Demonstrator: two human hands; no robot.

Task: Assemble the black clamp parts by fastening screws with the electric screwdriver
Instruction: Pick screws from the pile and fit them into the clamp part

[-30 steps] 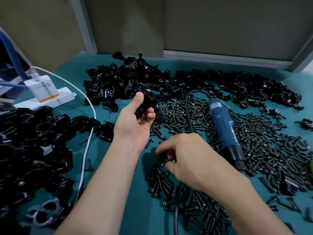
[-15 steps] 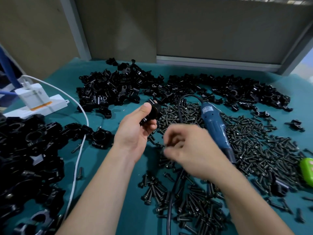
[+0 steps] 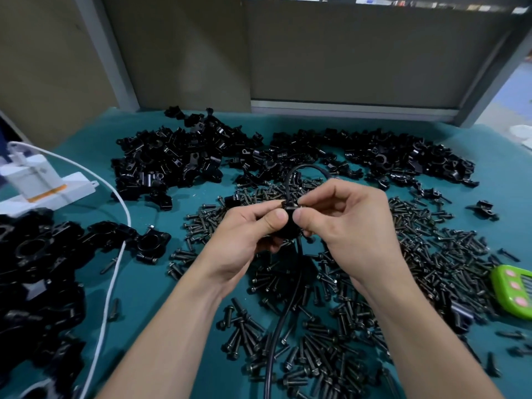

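My left hand [image 3: 247, 228] grips a black clamp part [image 3: 288, 230] above the middle of the table. My right hand [image 3: 351, 223] pinches a small black screw [image 3: 291, 208] at the top of that clamp part, thumb and forefinger touching it. Both hands meet over a spread of loose black screws [image 3: 426, 254]. The electric screwdriver is hidden behind my right hand; only its black cable [image 3: 283, 315] shows, running toward me. Heaps of black clamp parts [image 3: 178, 156] lie along the back of the table.
Assembled black clamps [image 3: 34, 254] are piled at the left edge. A white power strip [image 3: 43, 185] with a white cable [image 3: 112, 283] lies at the back left. A green device with pink buttons [image 3: 515, 289] sits at the right. Teal cloth [image 3: 161, 298] covers the table.
My right hand rose from the screw pile with a screw and came to the clamp in my left hand. The left hand drew the clamp nearer. The camera tilted up.
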